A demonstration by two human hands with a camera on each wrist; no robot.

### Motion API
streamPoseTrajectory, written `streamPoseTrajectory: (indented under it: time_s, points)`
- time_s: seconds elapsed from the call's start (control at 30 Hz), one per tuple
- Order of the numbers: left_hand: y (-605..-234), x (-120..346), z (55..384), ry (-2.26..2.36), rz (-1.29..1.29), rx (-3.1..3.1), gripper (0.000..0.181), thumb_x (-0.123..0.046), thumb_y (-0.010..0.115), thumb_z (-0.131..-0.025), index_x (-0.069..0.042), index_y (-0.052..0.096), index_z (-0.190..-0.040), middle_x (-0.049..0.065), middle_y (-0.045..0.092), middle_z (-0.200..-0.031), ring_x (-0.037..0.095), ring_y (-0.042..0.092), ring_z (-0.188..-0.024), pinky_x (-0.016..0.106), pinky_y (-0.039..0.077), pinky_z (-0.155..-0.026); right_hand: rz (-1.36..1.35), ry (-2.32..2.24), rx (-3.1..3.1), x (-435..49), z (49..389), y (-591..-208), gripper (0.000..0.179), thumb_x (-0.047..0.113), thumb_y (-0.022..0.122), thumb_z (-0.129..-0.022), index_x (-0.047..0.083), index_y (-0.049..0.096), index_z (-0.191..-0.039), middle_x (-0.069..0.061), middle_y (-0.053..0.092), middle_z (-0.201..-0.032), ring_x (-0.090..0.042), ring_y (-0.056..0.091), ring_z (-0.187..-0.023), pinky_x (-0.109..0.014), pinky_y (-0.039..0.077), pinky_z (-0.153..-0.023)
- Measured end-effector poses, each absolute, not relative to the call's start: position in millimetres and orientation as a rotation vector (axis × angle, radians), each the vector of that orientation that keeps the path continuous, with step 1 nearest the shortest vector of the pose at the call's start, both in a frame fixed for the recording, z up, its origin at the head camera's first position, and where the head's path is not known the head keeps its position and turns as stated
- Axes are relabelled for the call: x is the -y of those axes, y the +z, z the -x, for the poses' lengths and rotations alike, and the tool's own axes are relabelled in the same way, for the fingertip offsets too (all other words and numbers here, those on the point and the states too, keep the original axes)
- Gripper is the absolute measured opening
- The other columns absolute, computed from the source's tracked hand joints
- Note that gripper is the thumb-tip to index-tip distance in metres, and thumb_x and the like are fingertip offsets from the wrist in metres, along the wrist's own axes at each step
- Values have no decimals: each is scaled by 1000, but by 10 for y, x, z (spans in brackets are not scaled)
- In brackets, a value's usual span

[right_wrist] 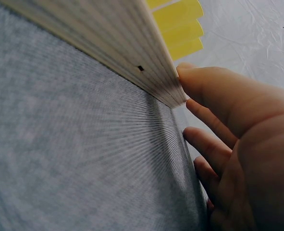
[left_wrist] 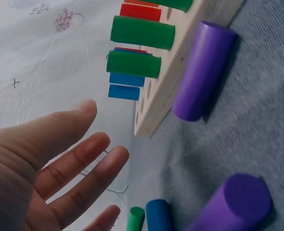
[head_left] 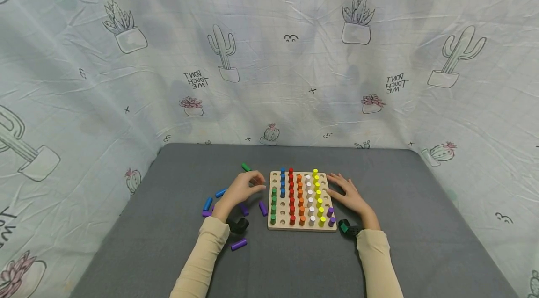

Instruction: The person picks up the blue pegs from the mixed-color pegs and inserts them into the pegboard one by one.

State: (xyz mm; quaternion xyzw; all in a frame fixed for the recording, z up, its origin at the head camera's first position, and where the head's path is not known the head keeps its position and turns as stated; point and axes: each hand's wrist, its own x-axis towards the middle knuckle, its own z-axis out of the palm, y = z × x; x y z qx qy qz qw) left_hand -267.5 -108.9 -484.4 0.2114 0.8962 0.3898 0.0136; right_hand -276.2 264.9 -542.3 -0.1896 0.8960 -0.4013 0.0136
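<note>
A wooden pegboard [head_left: 303, 228] lies on the grey cloth, with rows of green, blue, red, orange, white, yellow and purple pegs standing in its holes. My left hand [head_left: 245, 189] hovers just left of the board's far half, fingers relaxed and spread, nothing between them. In the left wrist view its fingertips lie apart from the green pegs [left_wrist: 142, 32] and from a loose purple peg [left_wrist: 205, 71]. My right hand [head_left: 350, 196] is at the board's right side, fingers extended, the thumb [right_wrist: 199, 79] right at the wooden edge below the yellow pegs [right_wrist: 182, 26].
Loose purple pegs [head_left: 238, 244] lie on the cloth left of the board, several near my left forearm. Two loose blue pegs [head_left: 207, 203] are farther left, and a green peg [head_left: 246, 167] lies beyond my left hand. A printed curtain [head_left: 269, 78] hangs behind the table.
</note>
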Motion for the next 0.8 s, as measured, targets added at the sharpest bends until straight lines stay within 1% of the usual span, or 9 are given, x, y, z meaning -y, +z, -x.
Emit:
streamPoseTrajectory:
  time_s: [0.3, 0.5, 0.8]
  points:
    - [-4884, 1186, 2662, 1172, -617, -2829, 16, -18, 68, -85, -9, 65, -98, -2, 64, -94, 17, 61, -89, 37, 51, -79, 594, -1255, -2788, -2652, 2765, -5421, 57, 30, 60, -90, 8, 41, -139, -22, 30, -146, -42, 13, -139, -61, -3, -109]
    - [-4897, 1244, 2648, 1123, -621, -2879, 15, -17, 69, -84, -10, 65, -97, -3, 64, -92, 16, 62, -88, 39, 51, -80, 594, -1260, -2788, -2635, 2759, -5401, 58, 30, 61, -89, 7, 42, -139, -24, 31, -145, -44, 13, -138, -62, -3, -108]
    - [-4932, 1304, 2620, 998, -605, -2968, 15, -17, 71, -82, -14, 65, -95, -3, 64, -93, 17, 61, -91, 36, 49, -79, 582, -1245, -2789, -2632, 2757, -5406, 58, 30, 60, -90, 7, 41, -139, -24, 31, -146, -45, 12, -138, -63, -3, -108]
